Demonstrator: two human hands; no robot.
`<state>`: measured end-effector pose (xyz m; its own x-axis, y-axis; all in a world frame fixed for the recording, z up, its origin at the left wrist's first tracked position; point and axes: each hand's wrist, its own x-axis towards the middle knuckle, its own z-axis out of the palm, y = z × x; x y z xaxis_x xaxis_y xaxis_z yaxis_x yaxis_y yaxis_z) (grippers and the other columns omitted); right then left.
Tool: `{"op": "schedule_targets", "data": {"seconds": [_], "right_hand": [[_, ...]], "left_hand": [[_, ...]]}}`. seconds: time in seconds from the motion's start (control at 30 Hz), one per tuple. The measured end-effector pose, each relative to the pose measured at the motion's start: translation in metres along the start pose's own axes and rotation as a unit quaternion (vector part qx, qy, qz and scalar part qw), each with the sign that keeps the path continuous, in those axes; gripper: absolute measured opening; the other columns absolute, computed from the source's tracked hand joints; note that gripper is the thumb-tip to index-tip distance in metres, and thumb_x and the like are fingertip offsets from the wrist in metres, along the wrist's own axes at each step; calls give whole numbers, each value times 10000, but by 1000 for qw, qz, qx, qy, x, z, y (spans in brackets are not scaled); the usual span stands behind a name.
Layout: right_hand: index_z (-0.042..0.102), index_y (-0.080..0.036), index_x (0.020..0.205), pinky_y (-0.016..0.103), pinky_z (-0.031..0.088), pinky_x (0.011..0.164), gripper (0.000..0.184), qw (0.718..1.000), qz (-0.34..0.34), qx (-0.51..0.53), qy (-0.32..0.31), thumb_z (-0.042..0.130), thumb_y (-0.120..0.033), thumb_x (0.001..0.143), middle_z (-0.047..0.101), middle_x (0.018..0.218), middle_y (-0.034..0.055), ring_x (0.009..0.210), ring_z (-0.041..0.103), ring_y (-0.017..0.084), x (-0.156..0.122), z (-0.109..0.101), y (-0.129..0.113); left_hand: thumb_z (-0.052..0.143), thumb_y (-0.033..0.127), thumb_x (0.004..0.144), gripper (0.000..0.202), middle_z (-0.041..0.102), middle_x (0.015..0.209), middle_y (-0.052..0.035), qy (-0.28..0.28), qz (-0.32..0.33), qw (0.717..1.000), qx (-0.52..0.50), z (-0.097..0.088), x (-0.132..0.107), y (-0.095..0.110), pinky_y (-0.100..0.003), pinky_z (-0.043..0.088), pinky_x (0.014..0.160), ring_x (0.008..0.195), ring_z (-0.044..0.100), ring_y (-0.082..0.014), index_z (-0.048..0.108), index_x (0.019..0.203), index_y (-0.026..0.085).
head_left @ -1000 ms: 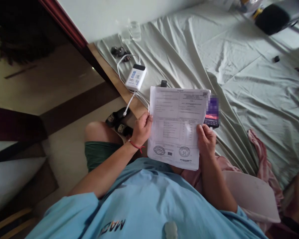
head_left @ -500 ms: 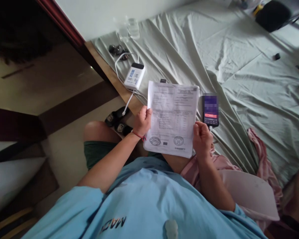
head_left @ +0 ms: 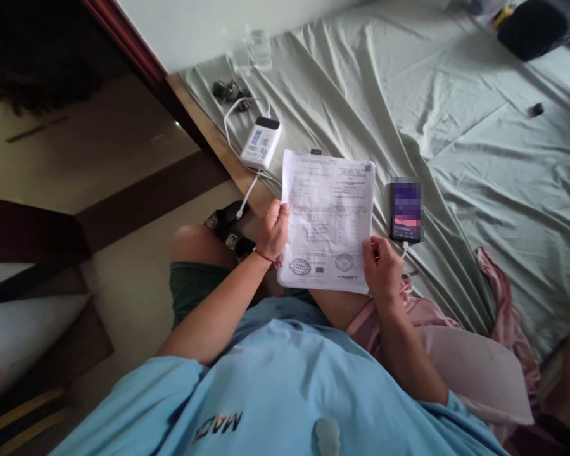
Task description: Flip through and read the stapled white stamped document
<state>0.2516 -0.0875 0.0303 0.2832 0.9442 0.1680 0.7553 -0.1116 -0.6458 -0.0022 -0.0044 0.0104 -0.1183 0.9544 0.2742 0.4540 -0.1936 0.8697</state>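
A stack of printed paper sheets point(head_left: 330, 221) is held up above my lap, with two round stamps near its lower edge. My left hand point(head_left: 273, 228) grips the left edge, thumb on top and fingers curled behind. On the right edge, my right hand point(head_left: 382, 269) is closed, thumb and fingers pinching the paper near its lower corner. Just beyond the right hand lies a phone point(head_left: 405, 211) with its screen lit and a white cable plugged into its lower end.
A white power bank point(head_left: 261, 144) with cables lies near the bed's wooden edge. Behind it are sunglasses point(head_left: 230, 94) and a clear glass point(head_left: 260, 50). Pink cloth point(head_left: 427, 307) and a pale curved panel point(head_left: 475, 367) are at my right. A black case point(head_left: 532, 28) sits farther back.
My right hand has shifted slightly left along the paper's edge, and the sheets' right side has moved in a little. The whole view has shifted slightly.
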Motion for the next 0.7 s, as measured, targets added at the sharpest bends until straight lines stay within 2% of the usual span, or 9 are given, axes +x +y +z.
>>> {"op": "schedule_targets", "data": {"seconds": [0.1,0.23,0.5,0.7], "right_hand": [[649,-205,824,279,362,624,326,1000,2,5,2,517,-472,956,640,683,7,609,534,152,0,-3,-2],[608,-206,739,265,353,618,324,999,-3,33,5,538,-442,950,589,661,-15,615,501,136,0,-4,-1],[625,-204,736,264,346,610,316,999,-8,37,-32,546,-434,938,570,640,-20,616,503,136,2,-3,-1],[625,-203,726,268,318,600,344,999,-9,14,-47,512,-439,949,550,613,-18,600,487,135,3,-5,-2]], "left_hand": [[390,646,1016,525,413,612,-2,9,-7,1000,-10,1,0,0,-318,286,562,572,385,-154,402,729,206],[409,697,989,563,417,621,-3,10,-25,999,-30,2,0,-1,-315,277,563,582,386,-151,425,728,199],[501,688,953,547,401,662,-3,10,-72,991,-114,0,1,-4,-311,287,594,627,366,-153,430,728,194],[534,681,941,536,395,683,-6,10,-79,985,-152,1,3,-8,-311,299,619,649,359,-154,434,738,195]]}}
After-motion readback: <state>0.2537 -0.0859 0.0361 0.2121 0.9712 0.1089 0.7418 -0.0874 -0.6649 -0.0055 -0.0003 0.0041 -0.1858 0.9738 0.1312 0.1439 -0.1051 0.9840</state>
